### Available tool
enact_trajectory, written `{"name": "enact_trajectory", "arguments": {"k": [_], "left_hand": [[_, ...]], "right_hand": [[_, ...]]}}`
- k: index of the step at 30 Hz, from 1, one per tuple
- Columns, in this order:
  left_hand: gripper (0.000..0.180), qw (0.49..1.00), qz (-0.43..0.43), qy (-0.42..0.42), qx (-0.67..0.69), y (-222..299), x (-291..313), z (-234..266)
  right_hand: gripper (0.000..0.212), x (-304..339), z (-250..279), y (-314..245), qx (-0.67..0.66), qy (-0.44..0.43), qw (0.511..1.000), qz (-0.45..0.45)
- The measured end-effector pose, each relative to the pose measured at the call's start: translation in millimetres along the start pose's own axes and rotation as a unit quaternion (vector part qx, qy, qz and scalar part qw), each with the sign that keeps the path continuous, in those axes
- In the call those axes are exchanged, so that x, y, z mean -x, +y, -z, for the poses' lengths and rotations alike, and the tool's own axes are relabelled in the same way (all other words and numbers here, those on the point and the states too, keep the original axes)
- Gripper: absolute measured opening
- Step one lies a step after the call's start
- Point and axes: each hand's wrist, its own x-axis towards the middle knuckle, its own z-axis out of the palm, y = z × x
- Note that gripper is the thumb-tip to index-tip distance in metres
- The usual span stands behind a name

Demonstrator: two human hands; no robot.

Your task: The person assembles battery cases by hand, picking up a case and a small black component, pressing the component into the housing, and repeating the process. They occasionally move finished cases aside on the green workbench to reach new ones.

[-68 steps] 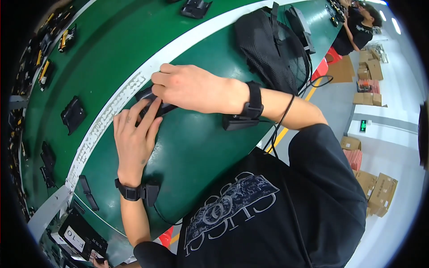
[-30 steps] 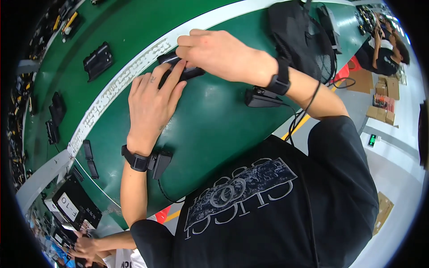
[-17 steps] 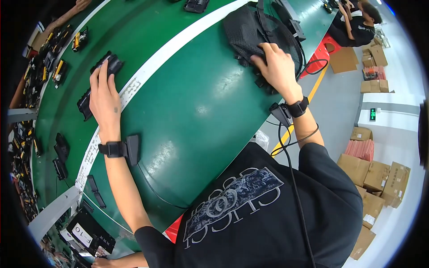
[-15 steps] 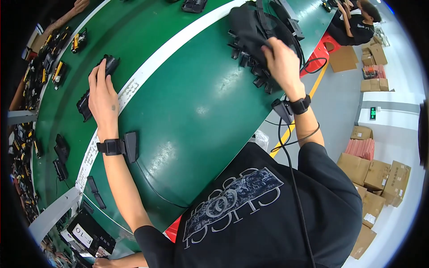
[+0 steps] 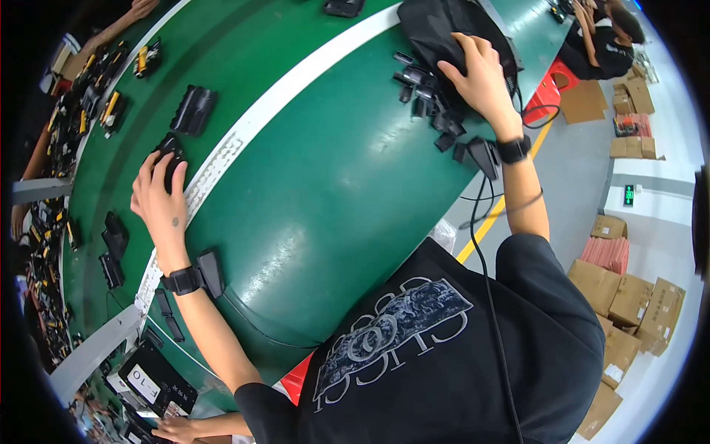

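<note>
My left hand is over the far side of the white strip, its fingers curled around a black plastic part. Just beyond it lies a second black ribbed plastic part on the green surface. My right hand rests at a black bag at the table's far right, thumb and fingers apart, gripping nothing that I can see. Several small black plastic pieces lie in a loose pile beside the bag, left of that hand. Both wrists wear black straps with cabled units.
A white strip divides the green table. Black parts and black-and-yellow units lie left. A black box stands lower left. Cables hang by my right arm. Co-workers sit around; cardboard boxes stand right.
My left hand has drawn nearer me along the strip, and its part now lies apart from the ribbed one. My right hand has opened off the bag's fabric; more small pieces show.
</note>
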Motion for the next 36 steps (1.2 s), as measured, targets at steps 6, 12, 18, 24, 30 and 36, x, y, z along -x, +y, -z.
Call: {"name": "enact_trajectory", "arguments": {"k": [6, 12, 18, 24, 30, 36], "left_hand": [[0.034, 0.995, -0.024, -0.007, 0.098, -5.8, 3.8, 2.4], [0.036, 0.990, -0.023, 0.051, 0.127, -1.3, 21.7, 27.3], [0.052, 0.977, -0.092, -0.010, 0.192, 66.3, 77.3, 47.1], [0.060, 0.971, -0.093, -0.002, 0.219, 78.5, 96.1, 50.8], [0.061, 0.958, -0.064, -0.019, 0.280, 90.9, 103.0, 39.7], [0.060, 0.949, -0.060, -0.022, 0.309, 94.0, 109.7, 33.2]], "right_hand": [[0.030, 3.1, 33.0, -53.0, -0.063, -0.110, 0.992, 0.026], [0.018, 4.0, 27.4, -70.1, -0.049, -0.161, 0.986, 0.009], [0.013, 7.4, 44.3, -70.2, -0.025, -0.153, 0.988, -0.010], [0.017, -7.6, 81.8, -128.0, -0.226, -0.253, 0.941, 0.002], [0.011, 10.0, 44.6, -182.4, -0.259, -0.327, 0.886, 0.202], [0.010, 21.7, 39.5, -191.1, -0.119, -0.415, 0.896, 0.102]]}}
